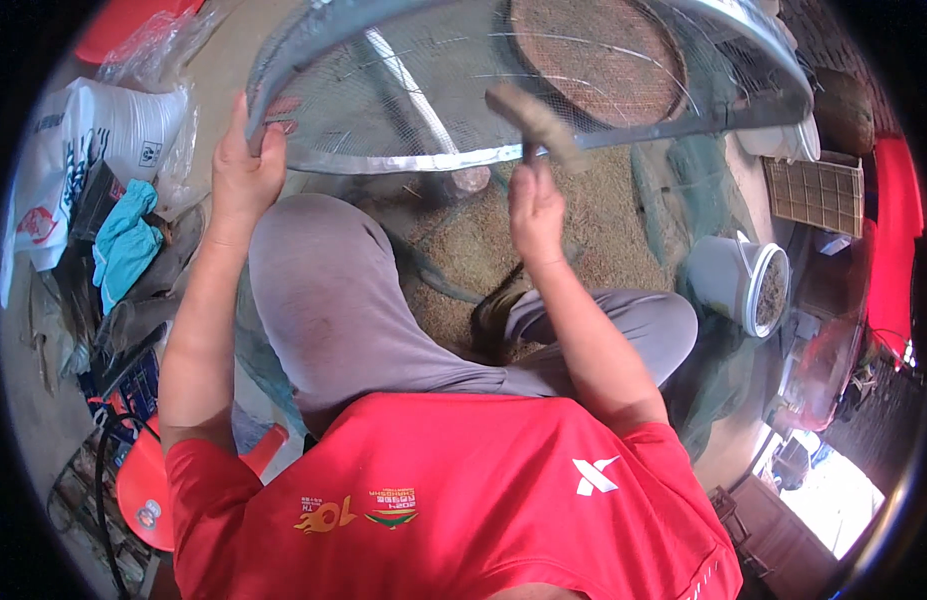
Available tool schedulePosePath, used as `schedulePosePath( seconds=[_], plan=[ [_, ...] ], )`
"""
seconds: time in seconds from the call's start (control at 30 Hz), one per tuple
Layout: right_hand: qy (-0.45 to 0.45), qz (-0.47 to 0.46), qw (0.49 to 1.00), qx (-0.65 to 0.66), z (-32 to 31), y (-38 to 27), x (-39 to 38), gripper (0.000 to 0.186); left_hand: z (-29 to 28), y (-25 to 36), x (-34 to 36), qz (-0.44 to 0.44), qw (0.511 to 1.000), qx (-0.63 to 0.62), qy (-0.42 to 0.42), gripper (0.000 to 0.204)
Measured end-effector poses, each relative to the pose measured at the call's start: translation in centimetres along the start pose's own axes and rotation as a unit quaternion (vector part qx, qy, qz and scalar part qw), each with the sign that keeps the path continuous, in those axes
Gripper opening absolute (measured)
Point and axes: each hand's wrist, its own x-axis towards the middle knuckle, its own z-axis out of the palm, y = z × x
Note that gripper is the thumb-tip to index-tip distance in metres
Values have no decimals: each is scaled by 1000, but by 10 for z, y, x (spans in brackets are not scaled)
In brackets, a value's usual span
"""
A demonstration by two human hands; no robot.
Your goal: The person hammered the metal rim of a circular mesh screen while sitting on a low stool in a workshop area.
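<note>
My left hand [247, 175] is closed on the left rim of a large round wire-mesh sieve [383, 105], which stands tilted up in front of me. In my right hand [536, 212] is the short handle of a mallet [533, 120]. Its tan, wooden-looking head is smeared by motion and overlaps the lower rim of the sieve; whether they touch I cannot tell. Beneath the sieve and between my legs, brown grain-like material [603, 215] lies spread on green netting [698, 190].
Through the mesh shows a round tray [518, 45] of similar material. A white bucket [718, 275] stands at right, near a yellowish crate [815, 192]. On the left are a white sack [133, 125], a teal cloth [125, 235] and a red plastic stool [148, 490].
</note>
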Motion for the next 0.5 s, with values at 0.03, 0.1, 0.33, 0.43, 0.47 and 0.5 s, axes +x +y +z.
schedulePosePath(
  seconds=[0.03, 0.1, 0.33, 0.43, 0.47, 0.5],
  plan=[
    [-37, 53, 996, -66, 6, 17, -6, 36, 5, -9, 2, 23, 1000, 11, 4, 43],
    [-97, 150, 970, -168, 16, 50, -9, 48, 14, 4, 10, 30, 999, -7, -16, 44],
    [-107, 135, 983, -69, -3, -11, 22, 42, 4, -5, -8, 2, 1000, -1, 18, 41],
    [-23, 25, 999, -38, -3, -9, 13, 37, 2, 2, -5, 5, 1000, 21, -6, 39],
    [32, -35, 998, -48, 1, 3, 8, 37, 1, -3, -4, 26, 998, 57, -9, 39],
    [17, 30, 994, -105, 4, 27, -1, 40, 5, -8, 1, 50, 995, 88, -13, 38]
  ],
)
